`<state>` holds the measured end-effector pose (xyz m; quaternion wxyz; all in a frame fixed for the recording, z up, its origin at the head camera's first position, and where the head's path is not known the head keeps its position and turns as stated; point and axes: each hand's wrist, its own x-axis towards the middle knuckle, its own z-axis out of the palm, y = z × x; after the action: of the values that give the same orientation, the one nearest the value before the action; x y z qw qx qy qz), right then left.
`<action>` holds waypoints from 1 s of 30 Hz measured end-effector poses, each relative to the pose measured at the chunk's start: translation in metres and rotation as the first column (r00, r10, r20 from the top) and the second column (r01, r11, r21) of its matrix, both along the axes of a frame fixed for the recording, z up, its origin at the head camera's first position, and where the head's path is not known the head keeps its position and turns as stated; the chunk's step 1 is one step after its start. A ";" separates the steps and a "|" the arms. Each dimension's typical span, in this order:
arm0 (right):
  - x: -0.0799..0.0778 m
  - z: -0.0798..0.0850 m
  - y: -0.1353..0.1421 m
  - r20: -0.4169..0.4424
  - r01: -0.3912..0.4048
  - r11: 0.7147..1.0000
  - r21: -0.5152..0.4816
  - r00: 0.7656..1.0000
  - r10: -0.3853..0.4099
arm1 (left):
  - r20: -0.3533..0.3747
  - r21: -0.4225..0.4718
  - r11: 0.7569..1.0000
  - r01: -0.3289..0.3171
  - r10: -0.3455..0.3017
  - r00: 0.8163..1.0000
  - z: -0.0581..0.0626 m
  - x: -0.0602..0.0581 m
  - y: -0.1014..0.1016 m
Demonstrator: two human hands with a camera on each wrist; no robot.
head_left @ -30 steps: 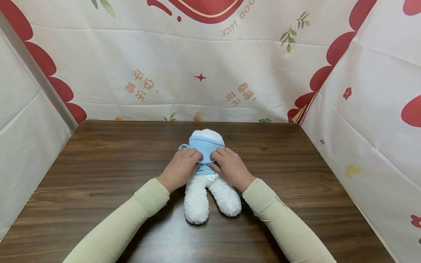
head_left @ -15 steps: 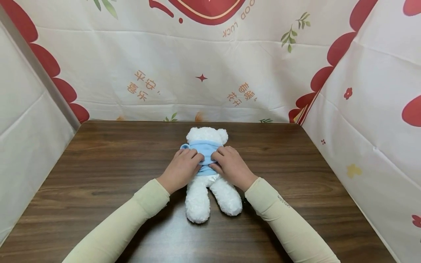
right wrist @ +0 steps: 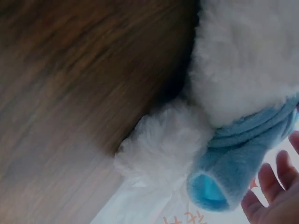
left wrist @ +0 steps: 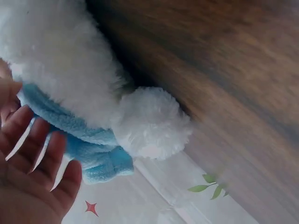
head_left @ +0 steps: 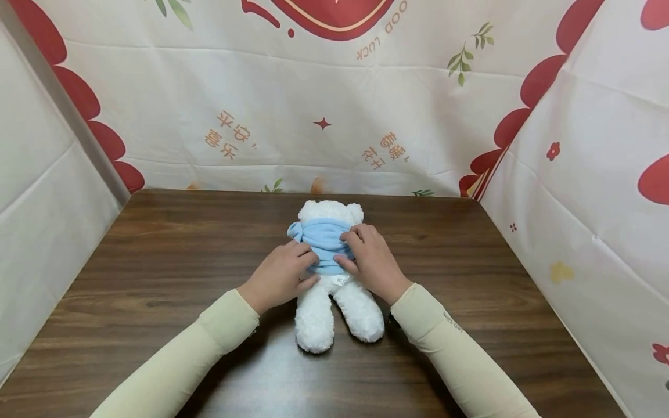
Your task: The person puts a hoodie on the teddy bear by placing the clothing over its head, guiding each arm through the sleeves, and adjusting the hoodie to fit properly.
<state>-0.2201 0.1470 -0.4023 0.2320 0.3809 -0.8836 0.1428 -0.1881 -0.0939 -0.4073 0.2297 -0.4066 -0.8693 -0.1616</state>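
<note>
A white plush teddy bear (head_left: pixel 315 331) lies on the table, its legs toward me and its two ears at the far end. A soft blue garment (head_left: pixel 325 235) wraps its middle in folds, with a sleeve (head_left: pixel 294 230) sticking out at the left. My left hand (head_left: pixel 279 276) rests by the garment's lower left edge, fingertips on the cloth. At the right side, my right hand (head_left: pixel 377 264) touches the fabric with thumb and forefinger apart. Loosely bent, spread fingers (left wrist: pixel 56 151) show in the left wrist view. The right wrist view shows an open sleeve end (right wrist: pixel 209 191) near spread fingers (right wrist: pixel 270 179).
The dark wood-grain table (head_left: pixel 157 278) extends around the bear. Behind it hangs a white printed cloth (head_left: pixel 292 87), and another cloth panel (head_left: pixel 590 191) rises along the right side. A small white label (head_left: pixel 340 281) shows between the bear's legs.
The garment has come down off the bear's head, uncovering the ears, and its lower edge now lies flatter over the body. My left hand has let go and shifted left; the right fingers have spread.
</note>
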 end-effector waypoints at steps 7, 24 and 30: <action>0.013 0.001 0.009 0.005 -0.079 0.997 -0.004 0.997 0.079 | 0.084 -0.041 0.999 -0.005 0.009 0.996 -0.001 0.004 -0.001; 0.019 -0.005 0.008 0.118 -0.045 0.992 0.119 0.992 0.031 | 0.069 -0.095 0.993 -0.073 0.080 0.994 -0.009 -0.006 0.008; 0.019 -0.008 0.006 0.083 -0.022 0.990 0.140 0.997 0.010 | -0.015 -0.071 0.994 -0.081 0.081 0.997 -0.008 -0.007 0.011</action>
<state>-0.2009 0.1526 -0.4106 0.1670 0.3972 -0.8971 0.0972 -0.1948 -0.0827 -0.4156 0.2265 -0.3799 -0.8890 -0.1184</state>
